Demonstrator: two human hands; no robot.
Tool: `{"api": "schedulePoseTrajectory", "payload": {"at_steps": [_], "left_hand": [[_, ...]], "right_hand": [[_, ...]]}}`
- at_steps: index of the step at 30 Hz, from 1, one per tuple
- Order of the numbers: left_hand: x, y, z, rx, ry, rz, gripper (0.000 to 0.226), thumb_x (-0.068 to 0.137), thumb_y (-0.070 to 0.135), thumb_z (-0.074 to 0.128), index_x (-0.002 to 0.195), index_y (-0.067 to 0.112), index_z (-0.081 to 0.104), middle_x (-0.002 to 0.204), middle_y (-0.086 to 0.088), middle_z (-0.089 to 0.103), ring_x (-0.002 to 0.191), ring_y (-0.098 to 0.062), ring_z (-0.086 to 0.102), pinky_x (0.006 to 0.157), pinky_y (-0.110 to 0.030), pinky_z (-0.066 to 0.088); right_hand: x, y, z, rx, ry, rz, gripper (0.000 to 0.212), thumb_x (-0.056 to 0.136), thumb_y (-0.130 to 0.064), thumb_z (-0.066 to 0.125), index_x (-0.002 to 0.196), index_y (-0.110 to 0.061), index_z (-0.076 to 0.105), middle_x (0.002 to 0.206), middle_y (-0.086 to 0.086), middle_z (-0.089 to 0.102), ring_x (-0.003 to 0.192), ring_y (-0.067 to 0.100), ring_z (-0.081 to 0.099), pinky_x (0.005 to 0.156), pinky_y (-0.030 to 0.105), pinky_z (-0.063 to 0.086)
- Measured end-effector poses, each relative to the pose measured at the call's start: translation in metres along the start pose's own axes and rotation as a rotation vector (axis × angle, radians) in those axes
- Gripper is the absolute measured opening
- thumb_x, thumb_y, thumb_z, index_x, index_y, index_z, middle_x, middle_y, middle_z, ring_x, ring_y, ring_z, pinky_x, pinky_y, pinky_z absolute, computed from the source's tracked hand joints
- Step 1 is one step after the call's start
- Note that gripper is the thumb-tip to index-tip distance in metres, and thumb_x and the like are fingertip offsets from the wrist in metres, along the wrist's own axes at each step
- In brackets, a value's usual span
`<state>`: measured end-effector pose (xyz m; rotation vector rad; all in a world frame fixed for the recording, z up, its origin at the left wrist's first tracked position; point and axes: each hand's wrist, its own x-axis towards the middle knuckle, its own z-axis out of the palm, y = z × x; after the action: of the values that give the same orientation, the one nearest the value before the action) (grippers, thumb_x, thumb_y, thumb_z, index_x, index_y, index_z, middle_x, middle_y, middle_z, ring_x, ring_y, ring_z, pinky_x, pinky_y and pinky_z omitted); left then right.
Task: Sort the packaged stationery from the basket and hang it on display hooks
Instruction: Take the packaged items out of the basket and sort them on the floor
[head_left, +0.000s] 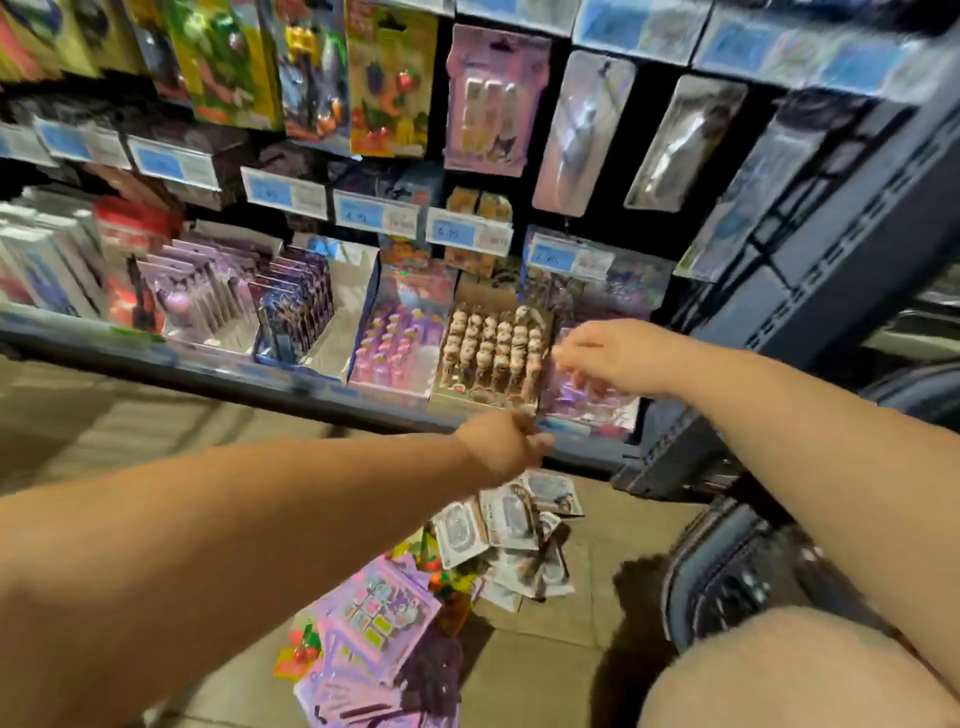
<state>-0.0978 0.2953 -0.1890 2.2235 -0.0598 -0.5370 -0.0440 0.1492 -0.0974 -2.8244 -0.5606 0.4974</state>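
Pinching the purple pack with the right grip at the shelf front; left grip curled by its lower corner, hold too blurred to tell; more packs heaped on the floor

Shop: price labels on shelf rail, hanging packaged goods.
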Motion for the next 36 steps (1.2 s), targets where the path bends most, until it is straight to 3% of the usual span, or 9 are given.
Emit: {"api": "schedulePoseTrajectory", "payload": {"at_steps": [4,8,11,17,20,25,30,33,36], "left_hand": [[0.004,0.077,0.052,-0.040,-0.090,0.219,0.048,0.096,0.043,0.054,0.127,0.007,0.054,0.129,-0.013,0.058,0.118,-0.028,0.054,0.094,-0.031,0.042],[0.010,0.134,0.105,-0.146,-0.227,0.357,0.099,0.075,0.071,0.062,0.148,0.014,0.027,0.145,-0.008,0.045,0.132,-0.024,0.046,0.109,-0.035,0.038],[0.018,0.150,0.148,-0.092,-0.208,0.383,0.078,0.090,0.049,0.060,0.149,0.014,0.024,0.146,-0.008,0.041,0.134,-0.026,0.042,0.113,-0.037,0.031],[0.037,0.160,0.174,0.409,0.187,0.380,0.062,0.098,0.052,0.037,0.151,0.032,0.011,0.144,-0.011,0.038,0.127,-0.037,0.038,0.107,-0.045,0.034],[0.054,0.165,0.166,0.234,0.139,0.395,0.060,0.096,0.042,0.049,0.145,0.031,0.017,0.134,-0.013,0.049,0.119,-0.035,0.049,0.100,-0.046,0.042],[0.062,0.172,0.164,0.414,0.110,0.394,0.064,0.093,0.044,0.051,0.144,0.030,0.014,0.135,-0.017,0.051,0.117,-0.040,0.054,0.096,-0.048,0.044],[0.069,0.213,0.173,0.381,0.157,0.470,0.048,0.093,0.045,0.050,0.128,0.036,0.018,0.119,-0.018,0.058,0.103,-0.041,0.059,0.089,-0.048,0.047],[0.074,0.230,0.177,0.287,0.153,0.481,0.042,0.092,0.046,0.052,0.118,0.037,0.022,0.108,-0.016,0.060,0.095,-0.038,0.059,0.086,-0.046,0.047],[0.068,0.236,0.188,0.150,0.202,0.493,0.047,0.091,0.045,0.056,0.128,0.032,0.028,0.104,-0.009,0.054,0.086,-0.030,0.055,0.080,-0.038,0.039]], "right_hand": [[-0.090,0.042,-0.029,0.453,0.186,0.036,0.022,0.099,-0.031,0.049,0.092,-0.016,0.064,0.075,-0.007,0.063,0.059,0.009,0.054,0.048,0.017,0.039],[-0.162,0.115,-0.019,0.715,0.435,0.176,0.022,0.098,-0.026,0.052,0.081,-0.016,0.062,0.066,-0.002,0.062,0.050,0.009,0.049,0.040,0.017,0.032],[-0.201,0.177,0.013,0.890,0.611,0.405,0.026,0.101,-0.019,0.045,0.081,-0.011,0.059,0.064,0.001,0.057,0.045,0.008,0.043,0.036,0.015,0.027],[-0.252,0.292,0.107,1.067,0.795,0.765,0.026,0.100,-0.026,0.051,0.086,-0.005,0.060,0.066,0.004,0.056,0.046,0.010,0.046,0.040,0.019,0.031],[-0.275,0.335,0.152,1.059,0.783,0.889,0.030,0.100,-0.023,0.049,0.085,0.001,0.059,0.070,0.010,0.055,0.057,0.016,0.044,0.048,0.023,0.029],[-0.304,0.382,0.225,0.969,0.624,1.031,0.027,0.097,-0.008,0.054,0.070,-0.010,0.049,0.058,0.004,0.040,0.044,0.002,0.035,0.044,0.013,0.024],[-0.301,0.407,0.278,0.807,0.384,1.144,0.045,0.084,-0.028,0.073,0.053,-0.021,0.041,0.053,-0.013,0.036,0.058,0.008,0.039,0.054,0.021,0.029],[-0.294,0.410,0.284,0.738,0.282,1.107,0.007,0.085,-0.024,0.070,0.090,-0.029,0.070,0.085,0.002,0.062,0.086,0.014,0.053,0.085,0.030,0.044],[-0.288,0.417,0.296,0.791,0.171,1.085,0.025,0.094,-0.006,0.060,0.119,-0.004,0.061,0.115,0.014,0.060,0.100,0.015,0.051,0.099,0.032,0.045]]}}
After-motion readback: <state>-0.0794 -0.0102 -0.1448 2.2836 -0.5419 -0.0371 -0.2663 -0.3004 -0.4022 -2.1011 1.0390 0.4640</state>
